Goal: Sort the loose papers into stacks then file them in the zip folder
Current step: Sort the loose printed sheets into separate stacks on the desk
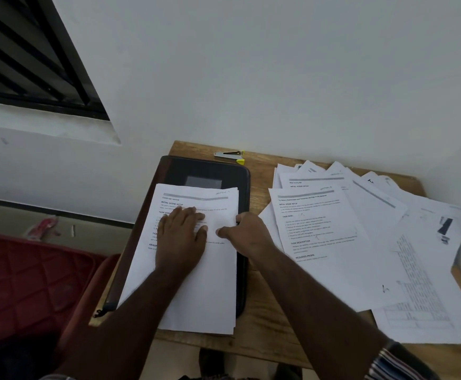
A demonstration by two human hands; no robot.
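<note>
A stack of white printed papers lies on a dark zip folder at the left side of the wooden table. My left hand presses flat on the stack with straight fingers. My right hand holds the stack's right edge, thumb on top and fingers curled round the side. Several loose printed sheets lie fanned out and overlapping on the right half of the table.
A small staple remover with a yellow tip lies at the table's back edge by the white wall. A red quilted cushion sits left of the table. A barred window is at the upper left.
</note>
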